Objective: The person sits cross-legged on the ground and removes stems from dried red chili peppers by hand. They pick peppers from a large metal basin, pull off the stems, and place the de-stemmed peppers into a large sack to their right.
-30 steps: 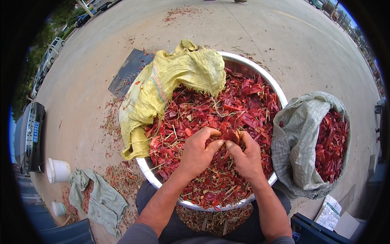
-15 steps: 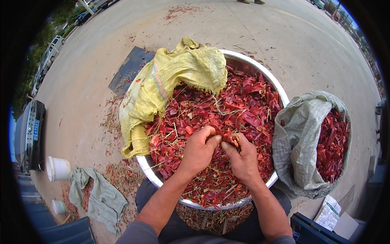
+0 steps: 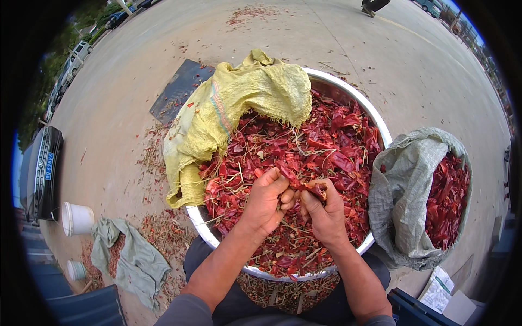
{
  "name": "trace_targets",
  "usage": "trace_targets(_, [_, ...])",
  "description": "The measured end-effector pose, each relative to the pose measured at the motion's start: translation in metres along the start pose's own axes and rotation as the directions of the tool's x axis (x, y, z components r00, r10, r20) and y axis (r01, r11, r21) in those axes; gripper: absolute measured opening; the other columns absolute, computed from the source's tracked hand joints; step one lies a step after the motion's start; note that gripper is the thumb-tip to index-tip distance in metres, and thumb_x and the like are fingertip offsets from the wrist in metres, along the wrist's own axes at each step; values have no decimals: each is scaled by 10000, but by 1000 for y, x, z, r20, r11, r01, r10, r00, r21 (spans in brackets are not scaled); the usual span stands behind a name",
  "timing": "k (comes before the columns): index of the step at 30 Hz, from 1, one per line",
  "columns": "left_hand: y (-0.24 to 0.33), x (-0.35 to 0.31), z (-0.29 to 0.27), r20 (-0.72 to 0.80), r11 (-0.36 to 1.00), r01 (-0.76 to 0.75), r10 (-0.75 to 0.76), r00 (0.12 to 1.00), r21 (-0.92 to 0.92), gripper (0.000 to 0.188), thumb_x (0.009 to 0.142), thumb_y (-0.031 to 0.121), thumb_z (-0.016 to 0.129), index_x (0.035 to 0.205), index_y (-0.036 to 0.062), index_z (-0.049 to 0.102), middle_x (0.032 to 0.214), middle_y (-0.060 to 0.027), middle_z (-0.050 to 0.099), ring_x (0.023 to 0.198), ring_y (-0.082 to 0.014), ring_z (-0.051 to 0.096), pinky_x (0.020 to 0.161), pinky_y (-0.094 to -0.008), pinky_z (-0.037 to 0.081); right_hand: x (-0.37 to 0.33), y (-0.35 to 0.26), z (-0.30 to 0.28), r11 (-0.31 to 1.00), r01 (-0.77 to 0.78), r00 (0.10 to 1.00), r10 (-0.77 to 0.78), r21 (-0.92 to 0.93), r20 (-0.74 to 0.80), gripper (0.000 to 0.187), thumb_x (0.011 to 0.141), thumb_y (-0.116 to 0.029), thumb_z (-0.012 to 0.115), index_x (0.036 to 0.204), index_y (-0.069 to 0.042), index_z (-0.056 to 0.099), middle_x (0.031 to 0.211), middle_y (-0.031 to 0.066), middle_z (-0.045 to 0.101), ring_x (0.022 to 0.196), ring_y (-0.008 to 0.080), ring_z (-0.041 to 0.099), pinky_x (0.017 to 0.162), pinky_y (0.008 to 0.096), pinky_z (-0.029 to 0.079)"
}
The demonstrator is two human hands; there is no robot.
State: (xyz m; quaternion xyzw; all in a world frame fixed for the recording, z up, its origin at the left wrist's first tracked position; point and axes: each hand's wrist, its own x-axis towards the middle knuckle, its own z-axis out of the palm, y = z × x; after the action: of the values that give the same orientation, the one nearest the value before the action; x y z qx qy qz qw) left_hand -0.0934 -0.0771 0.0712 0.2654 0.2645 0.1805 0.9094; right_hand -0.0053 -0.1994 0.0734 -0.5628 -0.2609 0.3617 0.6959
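Note:
Both hands work over a wide metal basin [image 3: 201,224] heaped with broken dried red chilies [image 3: 340,133] and pale stalks. Between them is a dried red chili [image 3: 290,177], pinched from both sides. My left hand [image 3: 265,200] grips it with bent fingers and thumb. My right hand [image 3: 324,216] has its thumb and forefinger closed on the dark red end of the chili, close to the left fingertips. Exactly where the fingertips meet is partly hidden.
A yellow woven sack [image 3: 239,92] drapes over the basin's far left rim. On the right stands a grey sack [image 3: 405,185] full of chilies. White buckets [image 3: 78,219], a greenish cloth sack [image 3: 136,266] and scattered scraps lie at left. Beyond, a person's feet [image 3: 371,8] show.
The left thumb has shifted down from the chili's edge, and more red skin shows above the fingers. The person in the distance has moved right. The whole view has shifted slightly.

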Motion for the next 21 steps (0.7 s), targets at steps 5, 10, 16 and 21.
trace_targets(5, [2,3,-1,-91,983,-160,168,982,89,51,1007,70,508,967,71,540,797,-4,562,560,-63,453,505,-205,367,0,-4,-2,997,-79,997,79,23,12,152,1006,-171,582,1023,-34,519,714,16,562,591,82,522,539,234,436])
trace_targets(10, [5,2,2,122,402,-451,625,771,797,46,951,66,628,961,29,603,783,-33,576,622,-132,560,534,-274,442,4,-5,-2,986,-161,986,162,50,-29,173,1011,-166,565,1108,-23,565,745,15,596,612,75,541,551,227,447])
trace_targets(16, [-2,-5,12,711,-394,-610,535,456,687,207,803,-59,688,994,21,673,903,-114,656,716,-268,669,620,-332,544,7,5,-16,888,-252,966,254,384,47,289,1000,-295,598,1132,-39,573,759,27,602,599,94,549,535,222,441])
trace_targets(21, [-6,-1,11,564,-80,-642,569,598,762,209,860,-27,653,1068,-5,658,1002,-119,684,798,-232,686,672,-298,561,9,0,-16,905,-269,955,294,330,-27,262,926,-236,710,1070,-62,577,758,4,584,578,72,508,494,210,404])
